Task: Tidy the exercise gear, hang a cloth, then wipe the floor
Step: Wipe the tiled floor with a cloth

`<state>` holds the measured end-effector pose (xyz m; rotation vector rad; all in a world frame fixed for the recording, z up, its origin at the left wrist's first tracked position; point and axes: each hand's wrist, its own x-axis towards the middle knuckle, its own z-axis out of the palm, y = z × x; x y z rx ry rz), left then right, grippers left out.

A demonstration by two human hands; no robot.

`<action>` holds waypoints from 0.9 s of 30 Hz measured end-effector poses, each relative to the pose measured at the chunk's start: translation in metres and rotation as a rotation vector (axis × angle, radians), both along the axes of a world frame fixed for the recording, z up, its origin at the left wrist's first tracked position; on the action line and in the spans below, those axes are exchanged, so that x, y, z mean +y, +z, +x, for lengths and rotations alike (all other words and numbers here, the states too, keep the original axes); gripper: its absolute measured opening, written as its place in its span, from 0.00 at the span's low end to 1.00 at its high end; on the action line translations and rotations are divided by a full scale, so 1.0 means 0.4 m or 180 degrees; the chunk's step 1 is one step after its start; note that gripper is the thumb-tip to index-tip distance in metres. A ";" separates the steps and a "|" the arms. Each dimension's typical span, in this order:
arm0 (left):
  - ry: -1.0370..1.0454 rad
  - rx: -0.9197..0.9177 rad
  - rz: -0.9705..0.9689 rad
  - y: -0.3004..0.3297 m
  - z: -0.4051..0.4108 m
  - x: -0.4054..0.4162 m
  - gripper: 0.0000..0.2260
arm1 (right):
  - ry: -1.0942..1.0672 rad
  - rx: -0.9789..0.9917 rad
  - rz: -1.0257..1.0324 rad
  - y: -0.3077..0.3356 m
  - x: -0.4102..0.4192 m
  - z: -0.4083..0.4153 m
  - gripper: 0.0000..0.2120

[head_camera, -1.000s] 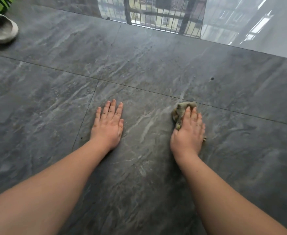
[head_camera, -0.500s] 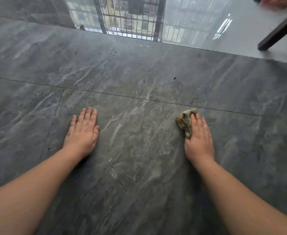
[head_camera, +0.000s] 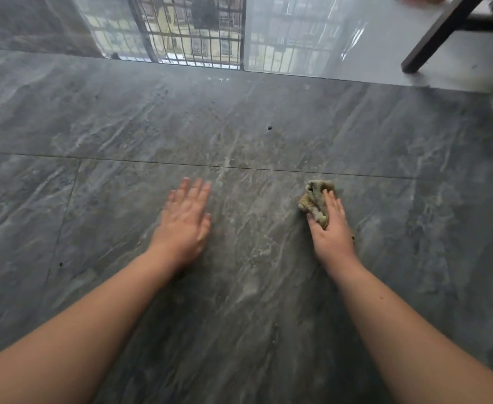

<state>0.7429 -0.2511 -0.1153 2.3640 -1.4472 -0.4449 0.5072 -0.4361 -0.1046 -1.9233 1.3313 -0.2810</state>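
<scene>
A small crumpled olive-brown cloth (head_camera: 315, 199) lies on the dark grey marbled floor (head_camera: 239, 287). My right hand (head_camera: 331, 231) presses down on it, fingers over its right side, so part of the cloth is hidden under the palm. My left hand (head_camera: 185, 223) is to the left of it, fingers spread and holding nothing; it is blurred with motion and sits at or just above the floor. Pale smears streak the tiles around both hands.
A dark furniture leg (head_camera: 435, 36) stands at the upper right on glossy lighter floor. That glossy floor (head_camera: 327, 48) reflects a barred window at the top. A small dark speck (head_camera: 269, 128) lies ahead of my hands. Tile joints cross the floor.
My left hand has shifted right, closer to the right hand, and is now blurred. The right hand stays on the cloth. The view has swung right, dropping the slipper and bringing in the furniture leg.
</scene>
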 end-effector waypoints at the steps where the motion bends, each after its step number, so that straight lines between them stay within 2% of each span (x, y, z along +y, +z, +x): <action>1: -0.0089 0.0208 -0.0197 0.017 -0.034 -0.023 0.30 | -0.0070 -0.0145 0.0087 0.011 0.020 0.009 0.29; 3: -0.0091 0.0882 -0.0450 0.048 -0.110 -0.069 0.29 | -0.0322 -0.0627 0.0331 0.037 0.060 0.029 0.27; 6: 0.0297 0.2609 -0.0564 0.092 -0.212 -0.117 0.32 | -0.0562 -0.1562 0.0789 0.096 0.119 0.057 0.16; 7: 0.0430 0.2994 -0.0623 0.101 -0.230 -0.125 0.33 | -0.0566 -0.1774 0.0967 0.111 0.137 0.064 0.13; 8: 0.0494 0.3116 -0.0731 0.107 -0.241 -0.131 0.34 | -0.0544 -0.1967 0.1173 0.124 0.149 0.070 0.12; 10: 0.0509 0.2757 -0.0899 0.108 -0.244 -0.131 0.33 | -0.0493 -0.2294 0.1645 0.138 0.152 0.072 0.15; 12: 0.0750 0.2518 -0.1103 0.122 -0.232 -0.130 0.26 | -0.0407 -0.2593 0.2334 0.153 0.139 0.060 0.19; 14: 0.0965 0.2639 -0.1240 0.136 -0.212 -0.137 0.17 | -0.0348 -0.2804 0.3024 0.163 0.121 0.041 0.19; 18: 0.1005 0.3168 -0.1043 0.156 -0.187 -0.132 0.19 | -0.0411 -0.2856 0.3710 0.173 0.093 -0.010 0.20; 20: 0.1119 0.3323 -0.1049 0.157 -0.181 -0.127 0.19 | -0.0511 -0.2956 0.3861 0.183 0.080 -0.027 0.21; 22: 0.1463 0.3600 -0.1128 0.164 -0.171 -0.121 0.15 | -0.0870 -0.3063 0.3837 0.183 0.058 -0.039 0.20; 24: 0.1902 0.4330 -0.1179 0.168 -0.158 -0.110 0.09 | -0.1281 -0.3042 0.3642 0.177 0.034 -0.047 0.19; 27: 0.1903 0.5315 -0.1189 0.168 -0.158 -0.096 0.09 | -0.1723 -0.2685 0.3258 0.151 0.012 -0.056 0.16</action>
